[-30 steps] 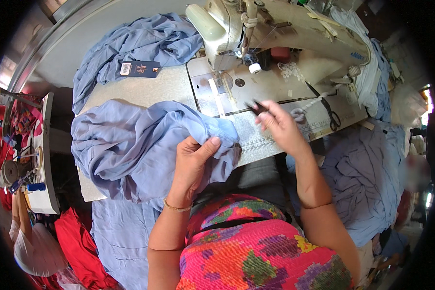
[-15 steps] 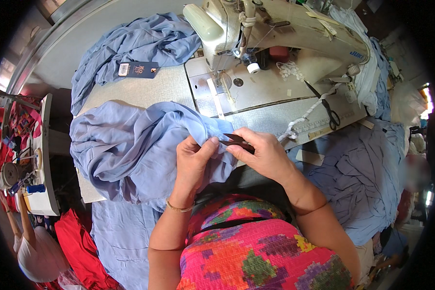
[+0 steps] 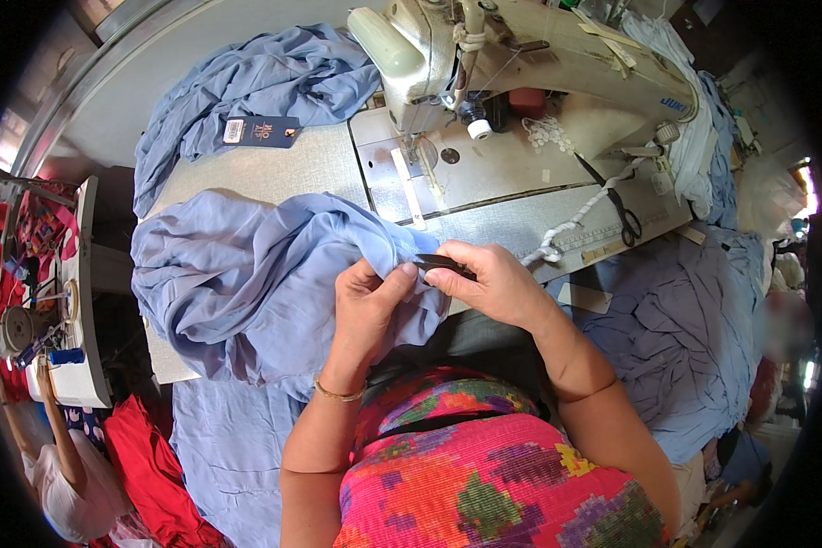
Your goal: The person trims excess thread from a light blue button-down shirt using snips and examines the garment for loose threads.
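A light blue garment (image 3: 237, 274) lies bunched on the near left of the sewing table and drapes over its front edge. My left hand (image 3: 370, 297) pinches a fold of it between thumb and fingers. Close beside that pinch, my right hand (image 3: 484, 281) grips small dark thread snips (image 3: 443, 266). The blades are pressed together, their tips at the cloth by my left thumb. Any thread between them is too small to make out.
Behind my hands stands a sewing machine (image 3: 539, 55). Black-handled scissors (image 3: 627, 219) and a twisted white cord (image 3: 571, 226) lie to the right. More blue cloth (image 3: 667, 320) is heaped at the right. A dark tag (image 3: 274, 133) rests at the back left; a co-worker (image 3: 78, 484) sits at far left.
The snips' blades have gone from apart to closed at the cloth, as my right hand squeezed. My left hand has barely moved. The co-worker's arms have shifted.
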Available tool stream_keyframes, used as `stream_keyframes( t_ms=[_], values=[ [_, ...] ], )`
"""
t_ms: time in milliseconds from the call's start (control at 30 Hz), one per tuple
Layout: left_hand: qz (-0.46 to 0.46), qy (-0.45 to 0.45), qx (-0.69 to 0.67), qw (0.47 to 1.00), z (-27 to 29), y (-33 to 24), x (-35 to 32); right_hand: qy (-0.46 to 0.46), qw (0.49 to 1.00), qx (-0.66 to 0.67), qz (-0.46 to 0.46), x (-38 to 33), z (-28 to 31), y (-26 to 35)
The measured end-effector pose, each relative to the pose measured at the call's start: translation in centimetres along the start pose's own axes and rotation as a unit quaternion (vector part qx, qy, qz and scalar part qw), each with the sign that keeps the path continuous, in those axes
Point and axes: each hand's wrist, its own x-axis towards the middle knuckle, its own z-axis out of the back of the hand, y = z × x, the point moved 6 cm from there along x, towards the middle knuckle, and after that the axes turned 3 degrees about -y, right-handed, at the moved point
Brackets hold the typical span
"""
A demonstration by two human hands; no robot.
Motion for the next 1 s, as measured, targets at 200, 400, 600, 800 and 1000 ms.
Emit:
stream_keyframes(
  t_ms=[200, 400, 600, 800, 1000],
  values=[
    [-0.007, 0.017, 0.032, 0.999, 0.7, 0.5, 0.2, -0.004, 1.000, -0.009, 0.016, 0.1, -0.1, 0.1],
    [-0.013, 0.029, 0.048, 0.998, 0.8, 0.5, 0.3, -0.018, 0.998, -0.041, 0.040, 0.1, 0.0, 0.4],
    [-0.005, 0.024, 0.033, 0.999, 0.6, 0.5, 0.1, -0.021, 0.998, -0.047, 0.043, 0.0, 0.1, 0.6],
    [-0.011, 0.023, 0.003, 1.000, 1.6, 1.0, 0.3, -0.180, 0.978, -0.106, 0.002, 0.9, 3.0, -1.2],
    [-0.003, 0.028, -0.013, 1.000, 1.0, 0.8, 0.4, -0.251, 0.856, -0.447, 0.064, 1.9, 6.1, -4.0]
  ],
)
